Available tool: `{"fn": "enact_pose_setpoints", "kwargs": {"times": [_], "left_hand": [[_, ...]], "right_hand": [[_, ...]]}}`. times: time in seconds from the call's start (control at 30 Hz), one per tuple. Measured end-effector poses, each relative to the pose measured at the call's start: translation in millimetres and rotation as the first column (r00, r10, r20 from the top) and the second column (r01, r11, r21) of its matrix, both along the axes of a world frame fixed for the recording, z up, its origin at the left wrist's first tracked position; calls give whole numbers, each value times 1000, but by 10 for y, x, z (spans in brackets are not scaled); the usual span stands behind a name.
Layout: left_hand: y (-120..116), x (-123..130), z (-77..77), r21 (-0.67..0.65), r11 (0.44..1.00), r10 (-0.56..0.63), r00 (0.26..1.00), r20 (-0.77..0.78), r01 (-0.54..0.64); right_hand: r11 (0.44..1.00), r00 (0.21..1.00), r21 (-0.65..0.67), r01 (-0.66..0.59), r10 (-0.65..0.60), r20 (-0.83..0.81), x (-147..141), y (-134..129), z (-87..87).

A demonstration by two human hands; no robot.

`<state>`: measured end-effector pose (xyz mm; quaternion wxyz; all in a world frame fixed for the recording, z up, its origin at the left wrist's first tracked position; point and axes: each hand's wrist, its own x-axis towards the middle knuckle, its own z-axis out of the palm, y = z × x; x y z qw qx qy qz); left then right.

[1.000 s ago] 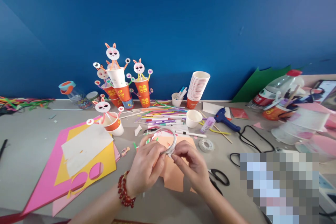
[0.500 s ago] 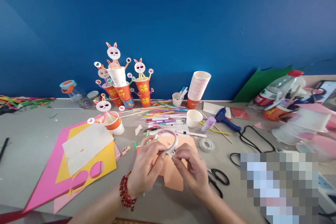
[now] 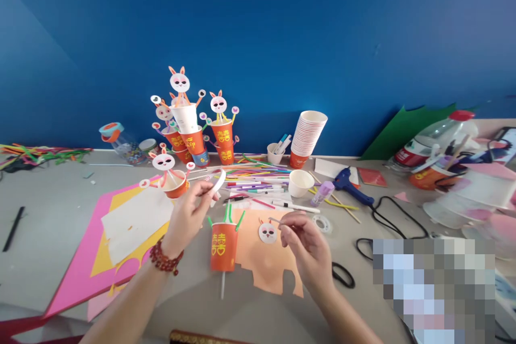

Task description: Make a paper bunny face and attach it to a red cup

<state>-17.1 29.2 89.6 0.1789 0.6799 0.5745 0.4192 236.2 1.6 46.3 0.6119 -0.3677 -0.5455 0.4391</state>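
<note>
My left hand point(image 3: 192, 209) is closed on a roll of white tape point(image 3: 220, 183), held up left of centre. My right hand point(image 3: 305, 244) pinches a small pale strip of tape point(image 3: 276, 220) at its fingertips. Just below that strip lies a round paper rabbit face point(image 3: 267, 233) with dark eyes and ears, on the orange paper point(image 3: 268, 278) with cut-outs. Between my hands stands a red paper cup point(image 3: 224, 247) with gold characters, green pipe cleaners point(image 3: 230, 215) rising from it and a white stick point(image 3: 222, 286) below.
Rabbit cups point(image 3: 191, 140) stand at the back left, above pink and yellow sheets point(image 3: 74, 274). Pipe cleaners and pens point(image 3: 258, 183), a cup stack point(image 3: 308, 137), a glue stick point(image 3: 322, 193), a blue glue gun point(image 3: 352, 188), a clear tape roll point(image 3: 321, 224) and scissors point(image 3: 343, 275) lie around.
My hands have moved apart. The left has carried the tape roll up and left; the right has moved right with the small strip. The red cup and rabbit face have come into view.
</note>
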Motion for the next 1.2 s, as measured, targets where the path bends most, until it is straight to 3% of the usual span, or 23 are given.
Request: {"fn": "enact_pose_setpoints", "kwargs": {"times": [0.13, 0.27, 0.4, 0.57, 0.73, 0.87, 1.03, 1.2], "left_hand": [[116, -91, -345, -26, 1000, 7, 934, -358, -17], [160, -190, -668, -10, 999, 39, 895, -445, -48], [201, -260, -803, -12, 999, 26, 886, -463, -36], [193, -250, -700, -40, 996, -84, 904, -419, 74], [9, -211, -471, -141, 947, -316, 920, -232, 290], [-145, -197, -436, -205, 919, -369, 918, -145, 337], [-298, -84, -382, -150, 914, -394, 914, -97, 378], [-490, 126, -135, -102, 890, -457, 869, -190, 445]], "right_hand": [[997, 1000, -79, 11, -10, 14, 14, 9, -11], [993, 999, -119, 28, -26, 24, 28, 24, -3], [993, 999, -114, 17, -14, 30, 12, 24, 6], [992, 997, -127, -6, 16, 77, 2, 35, -18], [991, 994, -131, -40, 53, 99, -8, 34, -41], [987, 994, -146, -75, 86, 74, -34, 22, -30], [962, 995, -262, -76, 58, -76, -40, 45, -35], [910, 959, -395, -122, 6, -282, -14, 125, -69]]}}
